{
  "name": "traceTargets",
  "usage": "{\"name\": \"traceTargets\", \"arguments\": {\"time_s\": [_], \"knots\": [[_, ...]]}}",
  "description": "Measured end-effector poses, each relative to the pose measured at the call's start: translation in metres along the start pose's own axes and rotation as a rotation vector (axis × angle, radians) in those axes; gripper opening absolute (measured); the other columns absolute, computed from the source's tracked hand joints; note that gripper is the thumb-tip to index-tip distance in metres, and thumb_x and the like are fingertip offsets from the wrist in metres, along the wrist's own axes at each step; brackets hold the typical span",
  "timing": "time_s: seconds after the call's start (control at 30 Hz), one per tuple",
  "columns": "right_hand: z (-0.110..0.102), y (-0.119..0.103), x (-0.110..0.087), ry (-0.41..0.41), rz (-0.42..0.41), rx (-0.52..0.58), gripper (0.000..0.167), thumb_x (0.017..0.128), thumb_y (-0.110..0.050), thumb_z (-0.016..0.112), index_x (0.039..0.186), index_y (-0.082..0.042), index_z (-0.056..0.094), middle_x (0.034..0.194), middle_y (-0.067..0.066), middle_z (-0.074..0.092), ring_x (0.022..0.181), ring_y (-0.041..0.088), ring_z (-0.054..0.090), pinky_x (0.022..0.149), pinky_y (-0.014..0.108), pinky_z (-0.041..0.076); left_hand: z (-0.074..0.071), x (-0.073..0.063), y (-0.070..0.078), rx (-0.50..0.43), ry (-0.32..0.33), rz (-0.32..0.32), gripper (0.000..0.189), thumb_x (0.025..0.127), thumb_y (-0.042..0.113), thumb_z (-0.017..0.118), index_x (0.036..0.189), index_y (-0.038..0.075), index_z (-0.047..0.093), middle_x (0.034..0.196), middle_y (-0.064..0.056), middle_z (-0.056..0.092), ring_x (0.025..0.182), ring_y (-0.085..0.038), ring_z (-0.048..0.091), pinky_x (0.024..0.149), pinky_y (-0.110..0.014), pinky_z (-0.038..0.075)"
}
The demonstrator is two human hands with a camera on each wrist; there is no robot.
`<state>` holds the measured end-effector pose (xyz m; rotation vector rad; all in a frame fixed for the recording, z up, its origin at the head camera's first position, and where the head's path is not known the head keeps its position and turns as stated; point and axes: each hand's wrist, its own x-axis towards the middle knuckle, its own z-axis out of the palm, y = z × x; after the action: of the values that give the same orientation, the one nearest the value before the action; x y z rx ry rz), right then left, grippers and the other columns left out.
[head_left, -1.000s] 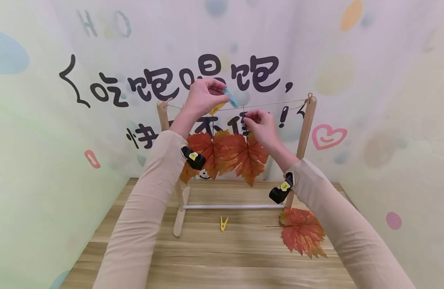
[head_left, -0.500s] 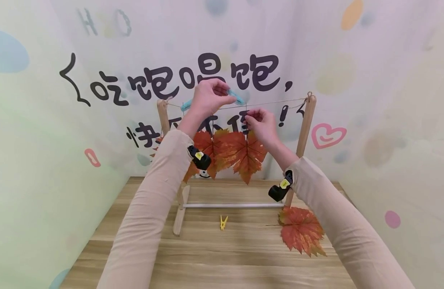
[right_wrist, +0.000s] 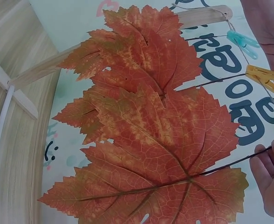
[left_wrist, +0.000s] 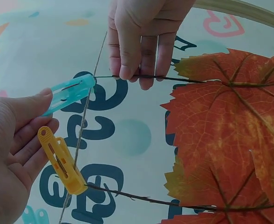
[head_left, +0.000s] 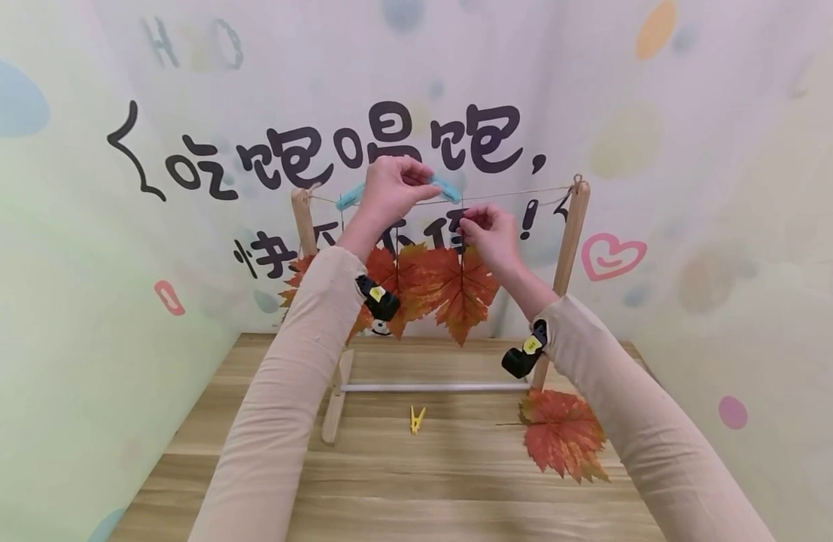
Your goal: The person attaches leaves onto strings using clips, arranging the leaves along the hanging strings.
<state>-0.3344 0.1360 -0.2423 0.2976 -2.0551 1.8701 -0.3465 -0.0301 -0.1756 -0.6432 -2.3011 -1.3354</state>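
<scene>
My left hand (head_left: 397, 188) pinches a light blue clothespin (left_wrist: 71, 93) whose tip is right at the string (left_wrist: 84, 121) and the top of a leaf stem. My right hand (head_left: 490, 233) pinches that thin dark stem (left_wrist: 148, 76) just below the string. From the stem hangs a red-orange artificial leaf (head_left: 462, 293). Beside it, a yellow clothespin (left_wrist: 62, 161) clips a second leaf's stem to the string. Farther left, another blue clothespin (head_left: 351, 197) sits on the string above a third leaf (head_left: 296, 282), partly hidden by my left sleeve.
The string runs between two wooden posts, a left post (head_left: 304, 218) and a right post (head_left: 572, 233), joined low down by a white rod (head_left: 436, 388). On the wooden table (head_left: 389, 489) lie a yellow clothespin (head_left: 417, 420) and a loose red leaf (head_left: 563, 436).
My left hand has shifted slightly right and down, bringing the blue clothespin from above the string to the stem's top. My right hand stays nearly still, holding the stem.
</scene>
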Motion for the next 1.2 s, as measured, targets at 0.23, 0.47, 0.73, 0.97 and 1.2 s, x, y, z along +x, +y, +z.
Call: {"name": "traceTargets", "arguments": {"time_s": [0.23,0.47,0.73,0.97,1.2], "knots": [[0.0046,0.0006,0.0013,-0.01,0.011,-0.006,0.024,0.088,-0.002,0.056,0.107,0.012,0.052,0.086,0.011,0.058,0.081,0.022,0.06,0.081,0.034,0.051,0.0033,0.0016,-0.0025,0.044,0.002,0.026,0.023,0.077,0.012,0.072,0.097,-0.001,0.069,0.089,-0.012,0.068,0.077,-0.017,0.064,0.068,-0.019,0.051],[0.0041,0.0006,0.0014,-0.021,0.023,-0.021,0.023,0.088,-0.004,0.056,0.107,0.01,0.053,0.101,0.026,0.056,0.08,0.017,0.058,0.084,0.035,0.05,0.0067,0.0023,-0.0041,0.085,0.004,0.039,0.023,0.078,0.013,0.071,0.097,0.0,0.069,0.089,-0.011,0.069,0.078,-0.017,0.065,0.069,-0.02,0.051],[0.0028,0.0008,0.0012,-0.027,0.021,-0.028,0.022,0.089,-0.003,0.055,0.107,0.008,0.053,0.102,0.025,0.057,0.08,0.017,0.057,0.081,0.03,0.051,0.0078,0.0031,-0.0035,0.109,-0.003,0.052,0.023,0.079,0.014,0.071,0.097,0.001,0.069,0.089,-0.011,0.069,0.078,-0.016,0.065,0.069,-0.02,0.051],[0.0043,0.0026,0.0015,-0.028,0.017,-0.027,0.024,0.088,-0.004,0.056,0.108,0.01,0.052,0.1,0.023,0.057,0.081,0.021,0.057,0.079,0.028,0.051,0.006,0.0004,-0.0012,0.159,-0.015,0.029,0.027,0.079,0.018,0.07,0.101,0.002,0.068,0.09,-0.011,0.068,0.079,-0.017,0.063,0.068,-0.022,0.05],[0.0035,0.0061,0.0022,-0.031,0.002,0.003,0.023,0.088,-0.002,0.055,0.108,0.01,0.052,0.103,0.024,0.056,0.08,0.019,0.057,0.076,0.024,0.052,0.0045,-0.0005,-0.0025,0.174,-0.049,0.034,0.032,0.08,0.022,0.07,0.107,0.004,0.067,0.096,-0.009,0.068,0.082,-0.015,0.061,0.069,-0.023,0.05]]}}
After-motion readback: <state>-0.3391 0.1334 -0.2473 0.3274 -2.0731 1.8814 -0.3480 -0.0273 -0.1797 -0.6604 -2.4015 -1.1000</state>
